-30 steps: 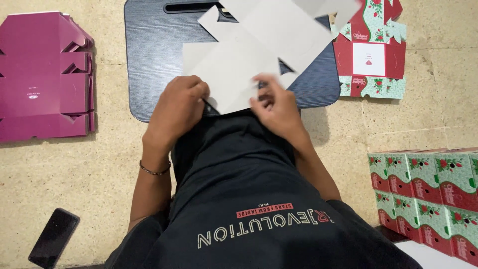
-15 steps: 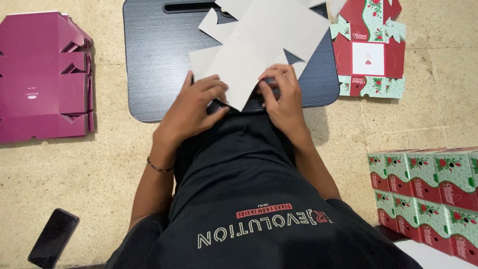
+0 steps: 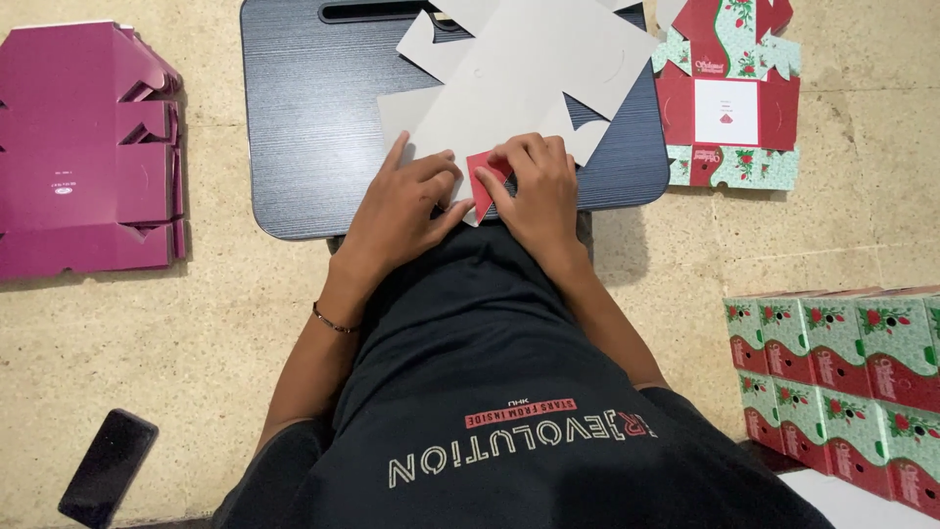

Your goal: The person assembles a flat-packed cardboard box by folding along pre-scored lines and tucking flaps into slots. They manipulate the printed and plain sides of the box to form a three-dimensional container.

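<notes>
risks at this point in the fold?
1. Both hands, left hand and right hand, press a small red flap at the near edge of the flat carton blank; it could crease crooked.
2. The blank overhangs the dark board at the far side and may slide.

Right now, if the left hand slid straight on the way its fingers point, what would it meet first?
The left hand lies flat on the grey cardboard blank, fingers pointing up and right. Going straight on, it would likely meet the small folded red flap first, then the right hand pinching it. They look almost touching already.
</notes>
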